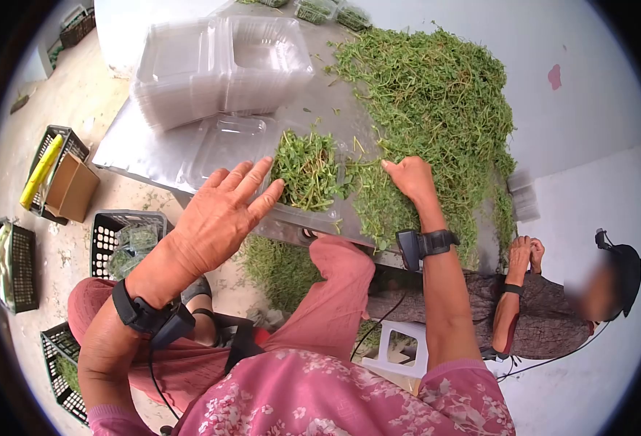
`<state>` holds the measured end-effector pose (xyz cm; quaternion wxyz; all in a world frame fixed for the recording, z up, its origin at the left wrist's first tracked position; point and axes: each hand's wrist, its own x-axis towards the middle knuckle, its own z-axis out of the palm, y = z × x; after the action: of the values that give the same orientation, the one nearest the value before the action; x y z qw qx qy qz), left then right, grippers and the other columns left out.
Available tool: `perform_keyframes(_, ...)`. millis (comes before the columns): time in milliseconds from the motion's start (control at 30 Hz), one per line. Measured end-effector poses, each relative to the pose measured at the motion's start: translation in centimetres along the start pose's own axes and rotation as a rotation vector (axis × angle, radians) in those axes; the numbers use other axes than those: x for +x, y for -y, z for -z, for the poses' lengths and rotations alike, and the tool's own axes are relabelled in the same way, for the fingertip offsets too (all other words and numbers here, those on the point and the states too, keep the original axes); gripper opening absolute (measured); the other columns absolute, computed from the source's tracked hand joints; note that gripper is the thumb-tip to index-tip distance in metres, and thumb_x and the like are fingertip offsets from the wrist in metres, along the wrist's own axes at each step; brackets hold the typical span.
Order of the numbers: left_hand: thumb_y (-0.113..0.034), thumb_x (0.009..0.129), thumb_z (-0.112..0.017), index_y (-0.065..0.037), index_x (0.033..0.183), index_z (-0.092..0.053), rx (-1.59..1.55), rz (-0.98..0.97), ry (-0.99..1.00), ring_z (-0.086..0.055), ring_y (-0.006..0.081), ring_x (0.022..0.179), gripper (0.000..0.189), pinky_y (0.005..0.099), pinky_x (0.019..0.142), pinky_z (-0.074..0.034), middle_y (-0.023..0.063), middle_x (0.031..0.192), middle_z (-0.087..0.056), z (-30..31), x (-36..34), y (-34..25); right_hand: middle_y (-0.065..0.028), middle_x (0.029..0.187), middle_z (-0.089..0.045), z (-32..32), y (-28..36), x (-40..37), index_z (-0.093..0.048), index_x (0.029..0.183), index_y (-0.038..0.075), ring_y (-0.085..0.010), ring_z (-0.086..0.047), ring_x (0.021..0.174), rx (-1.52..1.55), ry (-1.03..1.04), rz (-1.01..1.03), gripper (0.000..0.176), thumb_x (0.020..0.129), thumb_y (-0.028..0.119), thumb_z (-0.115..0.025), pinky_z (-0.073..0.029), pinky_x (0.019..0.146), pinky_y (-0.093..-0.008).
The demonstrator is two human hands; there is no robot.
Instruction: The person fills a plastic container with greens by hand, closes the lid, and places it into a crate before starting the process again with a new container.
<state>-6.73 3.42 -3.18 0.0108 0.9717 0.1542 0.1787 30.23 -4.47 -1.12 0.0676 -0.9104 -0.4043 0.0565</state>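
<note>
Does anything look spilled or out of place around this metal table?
Maybe. A heap of greens shows down below the table, apart from the big green pile on top; it could be spillage or just stock.

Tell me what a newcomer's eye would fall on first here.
Probably the big heap of green stems on the right side of the metal table. Next, the stack of clear plastic containers at the table's upper left. Then the person's spread left hand beside an open container of greens, and the curled right hand at the heap's near side.
</note>
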Motion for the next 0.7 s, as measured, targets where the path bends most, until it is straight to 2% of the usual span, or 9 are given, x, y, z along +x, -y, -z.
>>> perform_keyframes(100, -0.012, 0.084, -0.061, -0.005, 0.138, -0.051, 0.004, -0.005, -0.002, -0.051, 0.0347, 0.127, 0.055, 0.0422, 0.101, -0.044, 0.0223, 0.147, -0.044, 0.0, -0.1, 0.0, -0.0229, 0.074, -0.069, -2.1, -2.6, 1.2, -0.069, 0.076, -0.004, -0.0366, -0.067, 0.068, 0.114, -0.066, 0.108, 0.037, 0.08, 0.032, -0.076, -0.052, 0.067, -0.0439)
perform_keyframes(200, -0.012, 0.084, -0.061, -0.005, 0.138, -0.051, 0.016, -0.007, 0.0, -0.051, 0.0347, 0.127, 0.055, 0.0423, 0.1, -0.044, 0.0224, 0.147, -0.044, -0.1, -0.2, 0.0, -0.0175, 0.074, -0.071, -1.7, -3.5, 1.7, -0.071, 0.081, -0.003, -0.0272, -0.068, 0.067, 0.302, -0.003, 0.064, 0.029, 0.08, 0.026, -0.073, -0.053, 0.068, -0.0396)
perform_keyframes(300, -0.011, 0.077, -0.071, -0.006, 0.137, -0.049, -0.026, 0.01, -0.005, -0.049, 0.0359, 0.128, 0.065, 0.044, 0.102, -0.042, 0.0229, 0.147, -0.043, -0.4, -0.2, 0.0, -0.0127, 0.073, -0.071, 0.3, -2.6, 0.9, -0.071, 0.079, -0.001, -0.0195, -0.066, 0.067, 0.321, 0.034, 0.029, 0.025, 0.08, 0.023, -0.071, -0.053, 0.067, -0.0368)
perform_keyframes(500, -0.012, 0.078, -0.071, -0.006, 0.139, -0.047, -0.026, 0.007, -0.006, -0.049, 0.0358, 0.129, 0.065, 0.0438, 0.101, -0.043, 0.023, 0.148, -0.042, -0.4, -0.3, 0.1, -0.0116, 0.071, -0.069, 1.6, 0.2, -1.2, -0.068, 0.083, -0.001, -0.0197, -0.066, 0.068, 0.438, 0.087, 0.13, 0.015, 0.083, 0.015, -0.067, -0.051, 0.065, -0.0365)
perform_keyframes(600, -0.012, 0.079, -0.071, -0.006, 0.139, -0.047, -0.031, 0.015, 0.007, -0.048, 0.0359, 0.129, 0.066, 0.0438, 0.101, -0.043, 0.0232, 0.149, -0.041, -0.4, -0.3, 0.1, -0.0072, 0.071, -0.065, 1.1, 0.7, -1.2, -0.063, 0.09, -0.002, -0.0139, -0.061, 0.06, 0.316, -0.068, 0.291, 0.01, 0.086, 0.007, -0.063, -0.048, 0.056, -0.0315)
perform_keyframes(700, -0.013, 0.08, -0.07, -0.006, 0.139, -0.047, -0.04, 0.013, 0.009, -0.048, 0.0357, 0.129, 0.064, 0.0438, 0.101, -0.043, 0.0232, 0.148, -0.042, -0.3, -0.2, 0.1, -0.0155, 0.078, -0.069, 0.4, 0.3, -0.6, -0.066, 0.101, -0.002, -0.0212, -0.067, 0.067, 0.145, -0.346, 0.435, 0.018, 0.085, 0.007, -0.061, -0.052, 0.064, -0.0343)
